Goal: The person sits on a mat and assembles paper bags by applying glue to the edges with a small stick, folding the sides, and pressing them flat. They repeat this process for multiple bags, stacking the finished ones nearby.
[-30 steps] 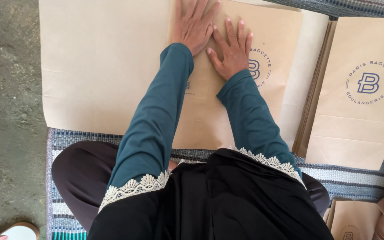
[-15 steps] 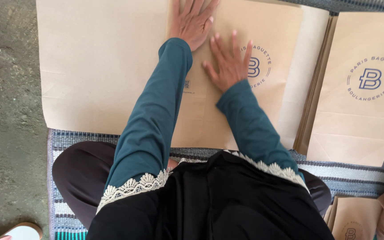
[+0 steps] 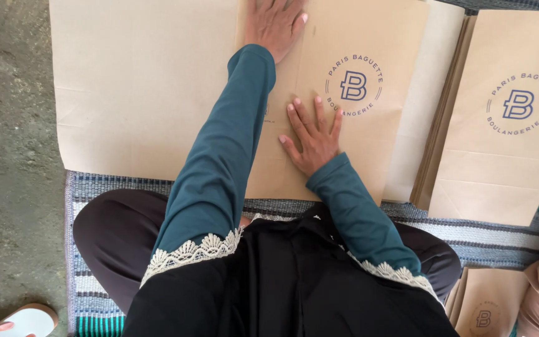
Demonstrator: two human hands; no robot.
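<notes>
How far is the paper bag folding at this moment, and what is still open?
Done: a stack of finished bags lies to the right, and a fold already lies over the brown sheet. In hand: the left hand and right hand press flat on that fold, both open. Left: the sheet's wide left part lies unfolded.

Single head view, looking steeply down from above, close over lap and brown paper sheet [image 3: 151, 93].

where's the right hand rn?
Head view, centre: the right hand lies flat on the brown paper bag, just left of its round logo, nearer the body than the left hand.
</notes>
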